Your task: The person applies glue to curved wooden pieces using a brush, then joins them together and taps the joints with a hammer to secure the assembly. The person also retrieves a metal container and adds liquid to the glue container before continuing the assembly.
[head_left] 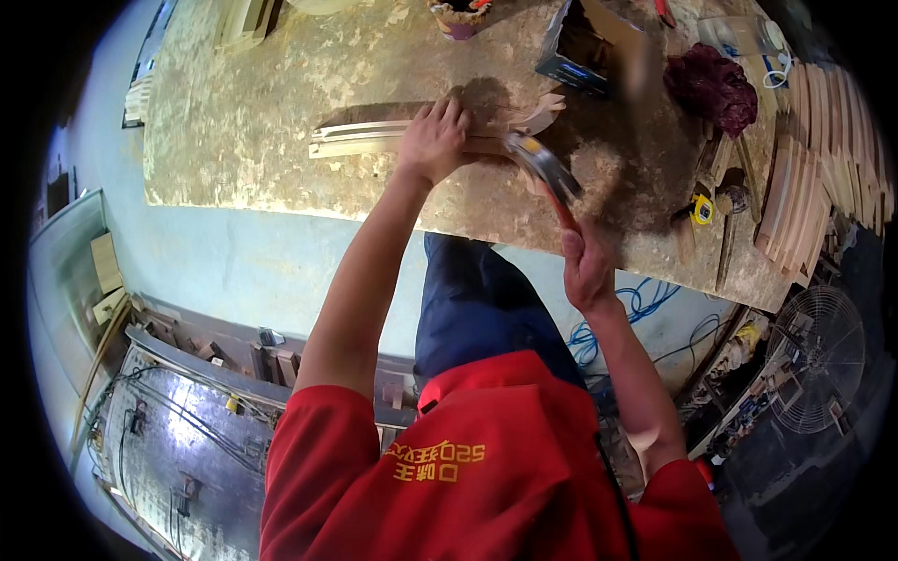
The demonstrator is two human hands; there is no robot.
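My left hand (435, 142) is closed over a pale wooden piece (360, 140) made of long narrow strips, pressing it on the worn workbench (262, 93). In my right hand (588, 265) is the red handle of a hammer (543, 166), near the bench's front edge. The hammer's metal head is slightly blurred, at the right end of the wooden piece. Whether it touches the wood I cannot tell. A curved, forked wooden end (541, 114) shows just beyond the hammer head.
An open cardboard box (589, 51), a dark red plastic bag (711, 89) and a yellow tape measure (702, 209) lie on the bench's right side. Stacked wooden slats (795, 196) stand at the right edge. Below are a fan (814, 360) and blue hose (585, 344).
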